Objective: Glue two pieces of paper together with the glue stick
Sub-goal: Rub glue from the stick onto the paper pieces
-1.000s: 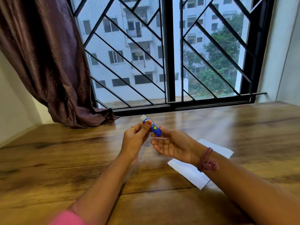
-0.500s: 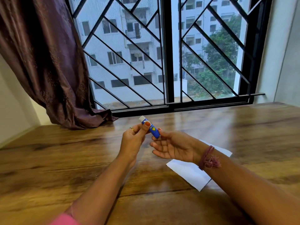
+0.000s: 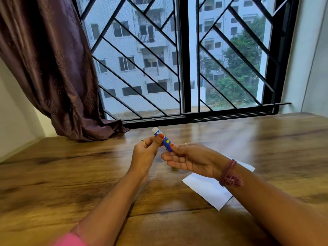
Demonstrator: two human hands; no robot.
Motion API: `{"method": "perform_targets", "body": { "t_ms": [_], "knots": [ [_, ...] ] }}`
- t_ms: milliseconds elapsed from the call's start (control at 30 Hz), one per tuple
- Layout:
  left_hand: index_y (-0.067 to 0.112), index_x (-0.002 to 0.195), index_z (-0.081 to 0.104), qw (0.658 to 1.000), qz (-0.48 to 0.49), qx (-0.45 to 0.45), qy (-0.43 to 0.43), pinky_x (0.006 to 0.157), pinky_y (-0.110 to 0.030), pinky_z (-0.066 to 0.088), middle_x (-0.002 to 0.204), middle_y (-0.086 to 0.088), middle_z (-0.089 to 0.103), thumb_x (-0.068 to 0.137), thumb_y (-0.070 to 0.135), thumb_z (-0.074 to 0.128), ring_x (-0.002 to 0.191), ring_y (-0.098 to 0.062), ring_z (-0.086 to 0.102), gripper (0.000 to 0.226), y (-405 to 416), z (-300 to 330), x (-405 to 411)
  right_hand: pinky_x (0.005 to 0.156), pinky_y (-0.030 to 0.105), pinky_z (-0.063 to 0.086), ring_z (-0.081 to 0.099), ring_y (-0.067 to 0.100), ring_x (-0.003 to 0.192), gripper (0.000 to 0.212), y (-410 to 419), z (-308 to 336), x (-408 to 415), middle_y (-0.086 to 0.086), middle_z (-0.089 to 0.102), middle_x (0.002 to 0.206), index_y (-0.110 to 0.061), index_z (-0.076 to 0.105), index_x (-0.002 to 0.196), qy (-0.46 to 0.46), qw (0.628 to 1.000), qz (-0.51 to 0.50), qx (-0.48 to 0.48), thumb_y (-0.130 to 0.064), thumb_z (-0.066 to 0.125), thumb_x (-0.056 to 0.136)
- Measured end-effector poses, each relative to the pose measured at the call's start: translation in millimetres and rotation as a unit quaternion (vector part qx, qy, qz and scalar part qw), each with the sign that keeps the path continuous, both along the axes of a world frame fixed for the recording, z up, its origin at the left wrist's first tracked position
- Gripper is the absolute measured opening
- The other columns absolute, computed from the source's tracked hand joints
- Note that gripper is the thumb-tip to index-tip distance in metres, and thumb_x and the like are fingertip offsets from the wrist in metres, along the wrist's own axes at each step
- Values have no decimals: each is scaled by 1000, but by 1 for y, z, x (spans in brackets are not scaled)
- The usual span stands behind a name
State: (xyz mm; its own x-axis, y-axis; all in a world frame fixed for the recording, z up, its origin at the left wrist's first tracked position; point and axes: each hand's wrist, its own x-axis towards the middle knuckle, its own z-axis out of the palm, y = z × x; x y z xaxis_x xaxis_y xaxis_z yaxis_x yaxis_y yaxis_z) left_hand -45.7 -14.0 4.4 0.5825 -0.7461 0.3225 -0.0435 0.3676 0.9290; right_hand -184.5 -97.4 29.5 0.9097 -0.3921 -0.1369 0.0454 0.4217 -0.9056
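A small blue glue stick (image 3: 164, 140) with a white end pointing up and away is held above the wooden table (image 3: 71, 174). My left hand (image 3: 144, 156) pinches its upper part between thumb and fingers. My right hand (image 3: 191, 159) is turned palm up and pinches the stick's lower end with thumb and forefinger, its other fingers stretched out. White paper (image 3: 209, 189) lies flat on the table under my right wrist, partly hidden by the arm; I cannot tell whether it is one sheet or two.
A dark purple curtain (image 3: 53, 68) hangs at the left and rests on the table's far edge. A window with a black metal grille (image 3: 184, 68) stands right behind the table. Bare wood lies to the left and right of my hands.
Both hands hold the glue stick in nearly the same place. My right thumb and forefinger have settled onto the stick's lower end. The paper has not moved.
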Motion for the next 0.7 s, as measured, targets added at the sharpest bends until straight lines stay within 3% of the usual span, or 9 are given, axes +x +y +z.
{"method": "perform_targets", "body": {
  "t_ms": [100,200,367,467,567,700],
  "knots": [
    [22,80,76,1000,-1,0,-3,85,-28,45,92,-4,75,69,44,70,93,-14,65,26,0,0,0,63,26,60,72,15,68,36,0,1,0,13,74,79,0,64,96,18,999,20,24,-30,43,99],
    [22,81,76,1000,6,-4,-4,86,-27,45,93,-4,75,68,43,70,99,-16,66,26,0,0,0,60,23,59,72,14,68,39,1,-2,2,12,74,80,-2,67,95,19,999,12,34,-33,44,98],
    [21,81,76,1000,12,-10,7,95,-35,45,96,-9,74,68,41,71,104,-23,64,24,-1,1,0,66,21,58,72,14,81,24,0,-2,1,16,72,97,2,63,109,-42,999,-30,8,-9,62,87],
    [21,82,75,1000,17,-9,7,91,-32,44,98,-9,73,67,43,71,106,-22,63,26,-1,1,0,65,20,58,73,15,81,22,2,-5,1,16,73,96,3,61,109,-48,998,-41,-5,-5,60,88],
    [19,85,74,1000,12,-11,11,87,-29,45,94,-5,74,67,43,71,101,-19,65,30,0,1,1,65,21,59,73,15,77,21,5,-4,2,16,74,90,1,60,108,-31,999,-34,-14,-14,56,93],
    [20,83,75,1000,8,-12,7,92,-32,44,95,-6,74,69,41,71,103,-20,65,25,0,0,2,60,20,58,71,12,66,32,6,-2,2,12,73,79,-1,64,98,0,1000,-22,-7,-30,49,96]
  ]
}}
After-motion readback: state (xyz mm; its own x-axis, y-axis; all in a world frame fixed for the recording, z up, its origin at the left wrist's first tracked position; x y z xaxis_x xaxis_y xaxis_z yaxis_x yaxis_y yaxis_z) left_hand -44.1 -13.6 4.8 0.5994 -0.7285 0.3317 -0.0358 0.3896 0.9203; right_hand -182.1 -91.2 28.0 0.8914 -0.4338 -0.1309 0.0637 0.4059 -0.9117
